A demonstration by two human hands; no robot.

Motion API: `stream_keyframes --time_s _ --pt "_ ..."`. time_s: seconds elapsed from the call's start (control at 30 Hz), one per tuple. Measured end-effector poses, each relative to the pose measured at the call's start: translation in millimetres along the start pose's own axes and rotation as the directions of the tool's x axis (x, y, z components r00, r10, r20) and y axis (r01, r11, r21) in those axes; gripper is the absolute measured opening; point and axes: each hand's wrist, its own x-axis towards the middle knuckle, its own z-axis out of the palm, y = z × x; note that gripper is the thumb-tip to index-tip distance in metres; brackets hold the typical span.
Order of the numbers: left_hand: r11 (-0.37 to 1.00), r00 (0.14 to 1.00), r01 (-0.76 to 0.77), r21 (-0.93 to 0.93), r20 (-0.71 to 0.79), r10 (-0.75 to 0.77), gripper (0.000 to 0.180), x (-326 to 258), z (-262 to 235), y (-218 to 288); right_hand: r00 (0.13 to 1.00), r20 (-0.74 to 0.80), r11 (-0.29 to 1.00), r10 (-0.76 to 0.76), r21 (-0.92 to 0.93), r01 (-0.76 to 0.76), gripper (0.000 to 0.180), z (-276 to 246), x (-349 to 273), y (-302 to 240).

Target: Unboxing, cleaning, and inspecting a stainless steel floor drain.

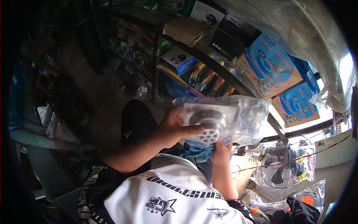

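Observation:
A metal floor drain (209, 126) in a clear plastic bag is held up in front of my chest, its round, holed end facing me. My left hand (172, 127) is closed on the left side of it, the thumb pressed across the drain's face and the fingers behind. Just below the bag is my right hand (222, 150), closed on a crumpled blue cloth (199, 151) that hangs under the drain. Some of the right fingers are hidden behind the plastic and cloth.
Ahead stands a metal shelf (156, 56) with a small blue-and-white box (179, 60), yellow-handled tools (209, 79) and a brown paper package (186, 30). Large blue boxes (270, 65) stand at the right. A bagged fan (278, 168) is at lower right.

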Motion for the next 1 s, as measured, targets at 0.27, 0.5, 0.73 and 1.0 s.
stream_keyframes --time_s 0.27,0.5,0.73,1.0 --pt "0.946 0.992 -0.128 0.298 0.036 0.123 0.021 -11.7 -7.7 23.7 0.994 0.010 0.992 0.111 -0.056 -0.110 0.094 -54.4 7.9 -43.8" --pt "0.995 0.992 -0.042 0.088 -0.112 0.052 0.024 -28.7 -35.9 -15.6 0.902 0.401 0.987 0.162 -0.061 -0.150 0.103 -21.6 -0.5 -62.1" --pt "0.988 0.989 0.140 -0.068 -0.027 -0.143 0.033 -25.8 -35.4 -12.4 0.997 -0.072 0.894 0.012 -0.445 -0.043 0.046 -10.1 -16.2 -23.6" --pt "0.975 0.956 0.219 0.023 0.193 -0.220 0.050 -45.2 -42.7 -21.5 0.986 -0.162 0.942 -0.030 -0.333 -0.026 0.049 -3.9 -29.0 -0.1"
